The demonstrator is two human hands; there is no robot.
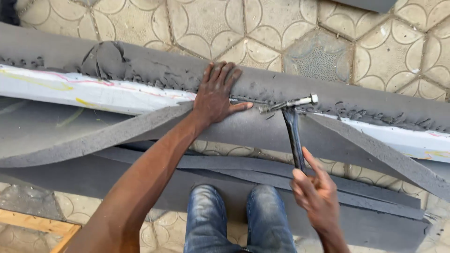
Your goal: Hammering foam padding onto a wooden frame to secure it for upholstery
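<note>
Nearest us, our right hand (318, 192) has its fingers clenched round the lower end of a dark metal tool (294, 136). Its handle runs up and away from us, and its bolt-like head (287, 104) lies crosswise along the seam of the grey foam (140, 65). Farther out, just left of that head, our left hand (216, 93) lies flat with fingers spread, pressing the foam over the white padded length (93, 91). Patterned paving (262, 28) lies beyond.

matt grey foam sheet (262, 131), metal hammer (293, 126)
</note>
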